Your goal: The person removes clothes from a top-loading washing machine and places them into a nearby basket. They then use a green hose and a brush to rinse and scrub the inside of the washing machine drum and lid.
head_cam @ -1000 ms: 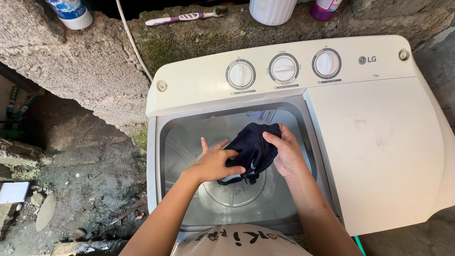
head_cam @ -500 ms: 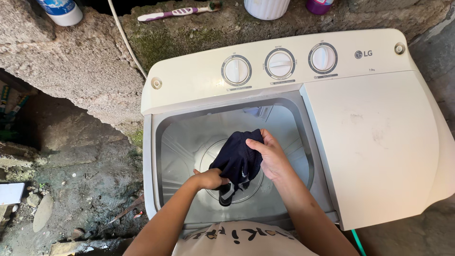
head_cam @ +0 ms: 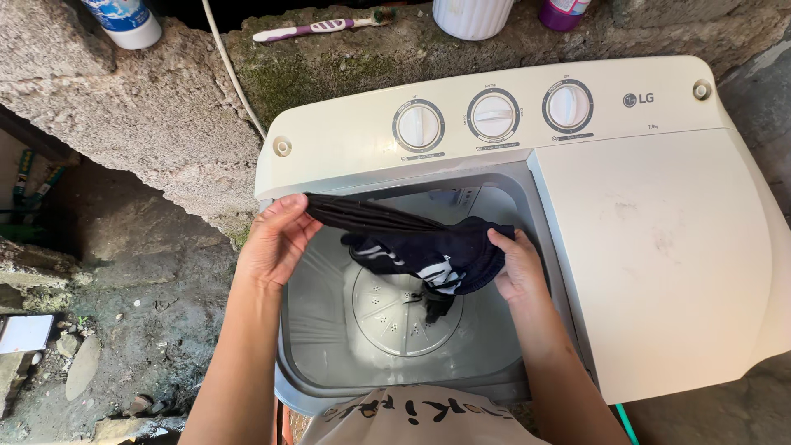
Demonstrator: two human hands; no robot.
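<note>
The person stands at the washer [head_cam: 511, 214], both hands over the open tub [head_cam: 404, 330]; the left hand [head_cam: 274, 241] pinches one end of a dark garment [head_cam: 420, 247] at the tub's left rim, fingers closed on the cloth; the right hand [head_cam: 512, 264] grips the bunched bulk of it near the tub's right wall. The hands are well apart, and the garment is stretched between them, hanging above the pulsator [head_cam: 395, 317]; a tail of it with pale stripes droops toward the middle of the tub. The tub looks bare of other laundry, though I cannot tell whether water stands in it.

By my reading this is the spreading-out step, the garment being opened over the tub; what follows would call for a firm hold at both ends so the dangling part neither snags the rim nor drops unguided.

Three dials [head_cam: 494, 115] sit behind; the lid [head_cam: 651, 247] beside the tub is closed; a toothbrush [head_cam: 317, 27] lies on the wall [head_cam: 165, 124].
</note>
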